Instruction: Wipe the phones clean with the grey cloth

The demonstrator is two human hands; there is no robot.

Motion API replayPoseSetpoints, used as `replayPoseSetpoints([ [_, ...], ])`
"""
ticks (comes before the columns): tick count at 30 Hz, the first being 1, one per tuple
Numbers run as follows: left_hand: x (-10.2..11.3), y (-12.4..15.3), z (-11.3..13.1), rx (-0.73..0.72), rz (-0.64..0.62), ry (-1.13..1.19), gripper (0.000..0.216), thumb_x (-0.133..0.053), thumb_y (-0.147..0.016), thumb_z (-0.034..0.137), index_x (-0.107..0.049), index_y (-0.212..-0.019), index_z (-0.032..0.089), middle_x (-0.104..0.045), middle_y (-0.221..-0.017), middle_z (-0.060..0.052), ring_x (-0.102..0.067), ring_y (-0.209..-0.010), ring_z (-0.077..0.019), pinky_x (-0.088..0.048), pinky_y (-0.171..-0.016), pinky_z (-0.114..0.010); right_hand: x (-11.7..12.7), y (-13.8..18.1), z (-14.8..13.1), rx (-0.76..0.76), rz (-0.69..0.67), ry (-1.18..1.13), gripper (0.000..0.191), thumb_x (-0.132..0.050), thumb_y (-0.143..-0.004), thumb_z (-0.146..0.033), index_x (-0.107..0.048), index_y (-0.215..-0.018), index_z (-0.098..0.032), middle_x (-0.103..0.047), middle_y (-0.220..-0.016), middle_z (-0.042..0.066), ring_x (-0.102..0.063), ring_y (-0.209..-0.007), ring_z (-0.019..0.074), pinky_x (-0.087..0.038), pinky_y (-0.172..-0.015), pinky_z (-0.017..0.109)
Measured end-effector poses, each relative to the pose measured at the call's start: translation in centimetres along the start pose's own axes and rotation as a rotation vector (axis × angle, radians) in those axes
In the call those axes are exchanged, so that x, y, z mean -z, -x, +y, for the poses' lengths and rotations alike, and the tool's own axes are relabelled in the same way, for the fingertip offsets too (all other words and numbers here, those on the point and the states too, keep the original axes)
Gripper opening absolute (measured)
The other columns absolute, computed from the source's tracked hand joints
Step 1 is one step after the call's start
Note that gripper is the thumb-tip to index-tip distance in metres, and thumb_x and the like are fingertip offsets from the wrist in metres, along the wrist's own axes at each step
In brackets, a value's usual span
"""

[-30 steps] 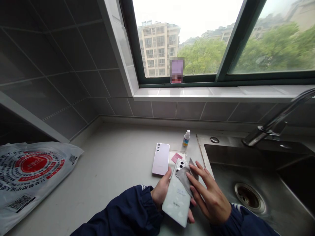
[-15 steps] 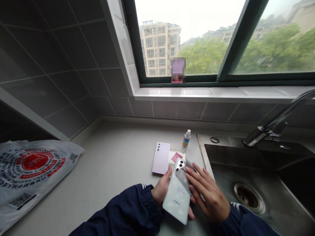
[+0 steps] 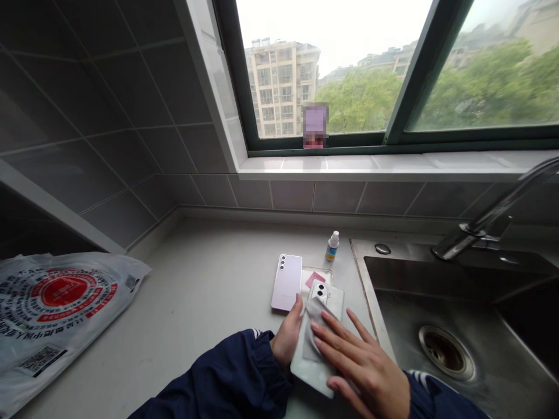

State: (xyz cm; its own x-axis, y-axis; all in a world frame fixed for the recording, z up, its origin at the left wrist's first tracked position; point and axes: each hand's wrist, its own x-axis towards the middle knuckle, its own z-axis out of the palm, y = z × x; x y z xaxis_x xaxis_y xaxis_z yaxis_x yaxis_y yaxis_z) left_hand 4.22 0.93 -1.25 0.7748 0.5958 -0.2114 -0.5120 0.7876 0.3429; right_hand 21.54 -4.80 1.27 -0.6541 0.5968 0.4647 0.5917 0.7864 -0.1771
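Note:
A pale green smartphone (image 3: 331, 299), back up and tilted, rests in my left hand (image 3: 286, 337); the thumb lies along its left edge and the other fingers are hidden beneath it. Spread over the phone's back is a thin grey cloth (image 3: 311, 337). My right hand (image 3: 364, 364) lies on the cloth with fingers stretched out and apart, pressing it against the phone. Beyond my left thumb, a lilac smartphone (image 3: 287, 283) lies back up on the counter. Beside it is a clear phone case (image 3: 328, 272) with a small pink piece (image 3: 315, 280) on it.
A small white spray bottle (image 3: 332, 247) stands behind the phones. To the right is a steel sink (image 3: 404, 317) with a chrome tap (image 3: 463, 235) reaching over it. A white plastic bag (image 3: 96, 279) with red print covers the counter's (image 3: 209, 273) left end.
My right hand and the grey cloth have slid from the camera end down and left across the green phone's back, covering its lettering. The left hand keeps its hold.

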Motion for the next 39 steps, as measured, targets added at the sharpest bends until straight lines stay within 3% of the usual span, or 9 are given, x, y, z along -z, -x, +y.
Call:
replayPoseSetpoints([
  [4,-0.1,0.4,-0.1,0.100,0.091,0.070,0.091,-0.028,-0.082,0.076,-0.055,-0.126,0.001,-0.070,-0.094,-0.018,-0.064,-0.080,-0.0211,-0.042,-0.070,-0.027,-0.5,-0.3,-1.0,0.118,0.000,-0.011,0.043,-0.040,-0.099,-0.044,-0.058,-0.128,-0.018,-0.053,-0.138,0.003,-0.032,-0.140,0.0255,-0.006,-0.120,0.051],
  [9,0.5,0.7,-0.6,0.176,0.152,0.195,0.089,-0.037,-0.078,0.078,-0.062,-0.116,0.001,-0.060,-0.057,-0.002,-0.049,-0.045,-0.0091,-0.037,-0.053,-0.022,-0.5,-0.6,-1.5,0.117,-0.034,0.032,0.049,-0.039,-0.099,-0.049,-0.054,-0.133,-0.017,-0.052,-0.139,0.005,-0.033,-0.140,0.0248,0.000,-0.120,0.052],
  [11,0.5,0.8,-0.7,0.153,0.119,0.177,0.080,-0.041,-0.081,0.073,-0.064,-0.112,0.002,-0.064,-0.064,-0.003,-0.057,-0.055,-0.0092,-0.043,-0.063,-0.020,-0.2,-0.7,-1.4,0.039,-0.025,0.063,0.050,-0.044,-0.097,-0.046,-0.050,-0.137,-0.016,-0.049,-0.142,0.007,-0.032,-0.140,0.0262,0.000,-0.119,0.052],
  [13,0.2,0.9,-0.8,0.068,0.030,0.092,0.069,-0.046,-0.085,0.065,-0.063,-0.117,0.006,-0.070,-0.094,-0.010,-0.065,-0.089,-0.0132,-0.042,-0.089,-0.020,0.1,-0.7,-1.0,-0.028,-0.006,0.104,0.052,-0.046,-0.096,-0.043,-0.046,-0.140,-0.016,-0.045,-0.145,0.008,-0.031,-0.140,0.0284,0.000,-0.119,0.053],
  [17,-0.4,0.9,-1.0,-0.039,-0.115,-0.132,0.070,-0.052,-0.082,0.064,-0.055,-0.131,0.015,-0.060,-0.129,-0.011,-0.044,-0.131,-0.0226,-0.025,-0.112,-0.031,0.5,-0.4,0.3,-0.100,0.025,0.193,0.057,-0.049,-0.095,-0.035,-0.037,-0.145,-0.013,-0.038,-0.149,0.011,-0.028,-0.141,0.0313,-0.006,-0.118,0.054],
  [21,-0.3,0.8,-1.0,0.058,-0.115,-0.300,0.088,-0.043,-0.077,0.077,-0.053,-0.132,0.009,-0.060,-0.127,-0.019,-0.044,-0.131,-0.0338,-0.027,-0.110,-0.045,0.2,0.0,1.3,-0.131,0.059,0.250,0.062,-0.051,-0.093,-0.031,-0.032,-0.147,-0.008,-0.035,-0.150,0.015,-0.024,-0.142,0.0329,-0.012,-0.118,0.052],
  [26,-0.1,0.7,-0.6,-0.048,-0.091,-0.185,0.074,-0.038,-0.086,0.068,-0.051,-0.135,0.013,-0.061,-0.127,-0.014,-0.047,-0.129,-0.0264,-0.026,-0.111,-0.038,-0.5,-0.2,0.4,-0.099,0.010,0.216,0.060,-0.052,-0.093,-0.033,-0.037,-0.145,-0.008,-0.033,-0.151,0.014,-0.023,-0.143,0.0333,-0.011,-0.118,0.051],
  [32,0.0,0.4,0.0,0.013,0.001,-0.055,0.083,-0.026,-0.086,0.072,-0.054,-0.129,0.007,-0.065,-0.112,-0.019,-0.059,-0.113,-0.0292,-0.036,-0.104,-0.042,-0.1,-0.3,-0.3,-0.053,-0.024,0.099,0.052,-0.046,-0.096,-0.031,-0.038,-0.145,-0.013,-0.041,-0.147,0.010,-0.031,-0.141,0.0270,-0.009,-0.119,0.050],
  [39,-0.7,0.5,0.4,0.014,-0.126,-0.080,0.088,-0.026,-0.082,0.076,-0.041,-0.141,0.011,-0.065,-0.111,-0.020,-0.064,-0.097,-0.0313,-0.038,-0.096,-0.048,0.3,0.4,1.8,-0.056,0.050,0.140,0.052,-0.050,-0.093,-0.021,-0.040,-0.143,-0.010,-0.041,-0.147,0.013,-0.032,-0.140,0.0287,-0.017,-0.118,0.050],
])
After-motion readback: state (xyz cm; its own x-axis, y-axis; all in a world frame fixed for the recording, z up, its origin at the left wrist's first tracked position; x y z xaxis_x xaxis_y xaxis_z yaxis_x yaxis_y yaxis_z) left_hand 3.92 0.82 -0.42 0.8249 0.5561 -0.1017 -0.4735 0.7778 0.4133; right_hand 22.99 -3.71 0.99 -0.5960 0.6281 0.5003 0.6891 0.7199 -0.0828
